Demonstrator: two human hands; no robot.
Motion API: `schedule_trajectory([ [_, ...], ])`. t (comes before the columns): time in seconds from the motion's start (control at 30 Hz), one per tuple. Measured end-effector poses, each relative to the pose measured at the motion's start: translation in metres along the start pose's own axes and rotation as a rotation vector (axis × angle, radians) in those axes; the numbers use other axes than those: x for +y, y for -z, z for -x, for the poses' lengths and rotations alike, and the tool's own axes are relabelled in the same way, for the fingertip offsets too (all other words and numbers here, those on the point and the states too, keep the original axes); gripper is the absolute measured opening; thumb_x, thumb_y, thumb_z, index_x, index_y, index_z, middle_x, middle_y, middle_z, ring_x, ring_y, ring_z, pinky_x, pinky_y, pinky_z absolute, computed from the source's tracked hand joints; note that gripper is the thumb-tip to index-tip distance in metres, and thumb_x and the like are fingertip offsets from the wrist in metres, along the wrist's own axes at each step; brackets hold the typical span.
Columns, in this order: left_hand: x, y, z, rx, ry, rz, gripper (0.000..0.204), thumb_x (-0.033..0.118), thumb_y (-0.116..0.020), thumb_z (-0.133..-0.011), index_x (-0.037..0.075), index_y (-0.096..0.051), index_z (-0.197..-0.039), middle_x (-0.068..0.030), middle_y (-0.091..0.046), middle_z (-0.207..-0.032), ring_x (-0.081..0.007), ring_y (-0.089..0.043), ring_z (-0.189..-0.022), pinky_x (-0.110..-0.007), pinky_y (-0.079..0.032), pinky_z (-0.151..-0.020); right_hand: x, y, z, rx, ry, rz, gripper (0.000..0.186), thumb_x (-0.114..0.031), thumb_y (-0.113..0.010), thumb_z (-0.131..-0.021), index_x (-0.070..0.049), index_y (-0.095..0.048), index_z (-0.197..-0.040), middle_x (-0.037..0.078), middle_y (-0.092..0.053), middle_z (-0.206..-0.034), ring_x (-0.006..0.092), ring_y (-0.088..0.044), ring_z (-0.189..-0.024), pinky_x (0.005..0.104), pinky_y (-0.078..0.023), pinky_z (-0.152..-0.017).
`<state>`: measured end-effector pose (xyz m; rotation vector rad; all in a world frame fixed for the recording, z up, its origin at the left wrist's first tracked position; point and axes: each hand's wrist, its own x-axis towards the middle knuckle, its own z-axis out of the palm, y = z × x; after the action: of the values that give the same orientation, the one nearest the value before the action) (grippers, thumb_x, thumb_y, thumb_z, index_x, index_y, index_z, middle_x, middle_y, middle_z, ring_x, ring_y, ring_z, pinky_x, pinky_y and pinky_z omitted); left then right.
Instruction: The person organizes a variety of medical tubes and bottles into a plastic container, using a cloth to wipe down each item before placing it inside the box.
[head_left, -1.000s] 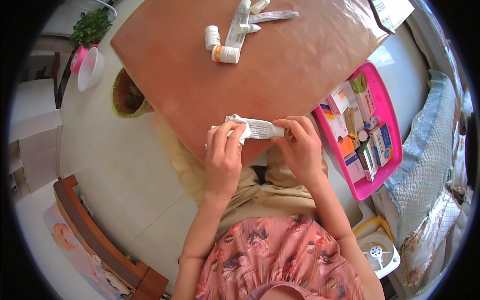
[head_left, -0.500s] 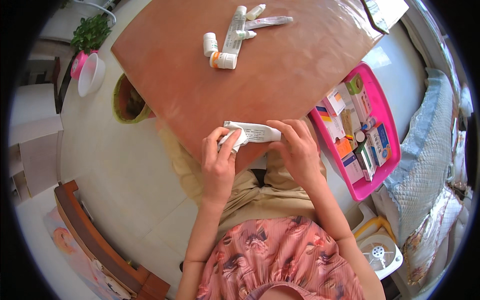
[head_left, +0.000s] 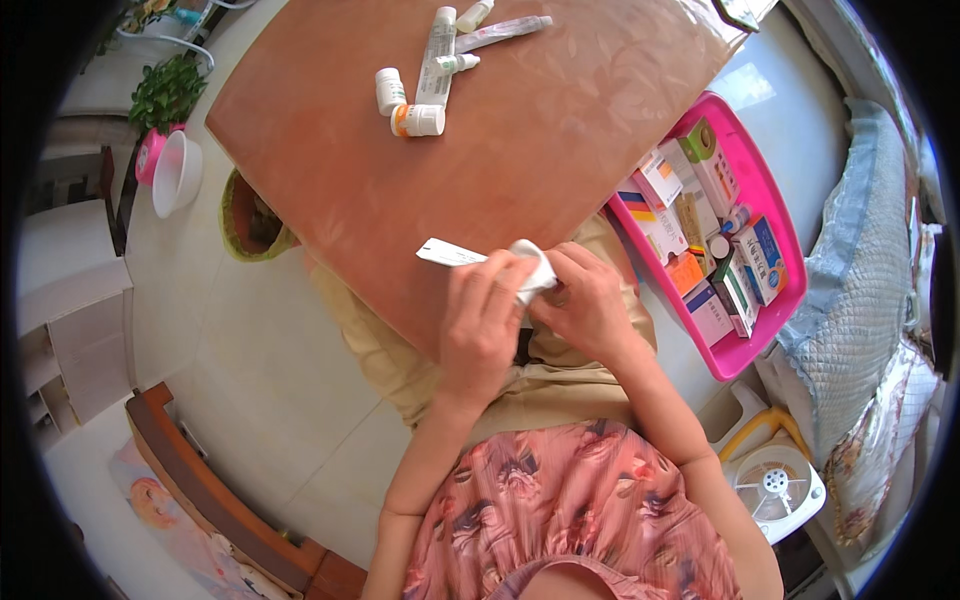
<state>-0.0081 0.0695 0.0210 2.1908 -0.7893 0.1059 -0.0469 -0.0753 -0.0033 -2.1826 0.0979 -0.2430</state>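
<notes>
A white squeeze tube [head_left: 446, 252] is held just above the near corner of the brown table, its flat end pointing left. My left hand [head_left: 480, 325] is closed over its middle and presses a crumpled white wipe [head_left: 537, 272] around the right part of the tube. At that same end, the bent fingers of my right hand [head_left: 588, 308] pinch the tube. The wipe and my fingers hide the cap end.
Toward the far side of the table [head_left: 330, 130] are white bottles [head_left: 418, 120], a long flat carton [head_left: 436, 60] and a silvery tube [head_left: 505, 33]. A pink tray [head_left: 735, 365] of medicine boxes stands at the right. A green bin [head_left: 238, 220] is left of the table.
My left hand has slid the wipe rightward along the tube to its cap end. The hands have come together, and my right fingers have closed in.
</notes>
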Motion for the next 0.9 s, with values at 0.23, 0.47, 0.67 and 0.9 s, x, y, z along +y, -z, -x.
schedule_trajectory([
  [0.23,-0.023,0.014,-0.007,0.175,0.100,-0.135,0.034,-0.001,-0.067,-0.080,0.003,-0.066,-0.114,-0.0092,-0.061,-0.110,-0.0286,-0.057,-0.094,-0.040,-0.050,-0.079,-0.005,0.001,-0.003,-0.029,-0.147,-0.082,0.028,-0.012,-0.075,-0.074,-0.003,-0.067,-0.099,0.009,-0.060,-0.076,0.0236,-0.059,-0.067,0.0351,-0.049,-0.062],
  [0.47,-0.020,0.003,-0.001,0.025,-0.008,-0.054,0.047,-0.009,-0.068,-0.070,0.006,-0.065,-0.114,-0.0073,-0.058,-0.112,-0.0284,-0.056,-0.096,-0.040,-0.049,-0.081,-0.006,-0.001,-0.003,-0.009,-0.116,-0.082,0.028,-0.009,-0.075,-0.076,-0.004,-0.068,-0.102,0.008,-0.060,-0.076,0.0217,-0.058,-0.064,0.0336,-0.049,-0.061],
  [0.67,-0.051,0.022,-0.011,0.211,0.130,-0.143,0.030,-0.003,-0.062,-0.086,0.001,-0.065,-0.115,-0.0104,-0.059,-0.111,-0.0291,-0.059,-0.098,-0.039,-0.052,-0.079,-0.011,0.000,-0.006,0.020,-0.142,-0.125,0.035,-0.010,-0.075,-0.077,-0.007,-0.065,-0.110,0.007,-0.057,-0.072,0.0181,-0.055,-0.062,0.0320,-0.048,-0.059],
  [0.9,-0.021,0.004,-0.007,-0.036,-0.016,0.014,0.038,-0.005,-0.067,-0.077,0.007,-0.066,-0.113,-0.0081,-0.058,-0.110,-0.0283,-0.057,-0.098,-0.039,-0.050,-0.081,-0.006,0.002,0.000,-0.059,-0.269,-0.257,0.031,-0.012,-0.073,-0.084,-0.006,-0.063,-0.112,0.005,-0.056,-0.064,0.0148,-0.052,-0.055,0.0293,-0.045,-0.055],
])
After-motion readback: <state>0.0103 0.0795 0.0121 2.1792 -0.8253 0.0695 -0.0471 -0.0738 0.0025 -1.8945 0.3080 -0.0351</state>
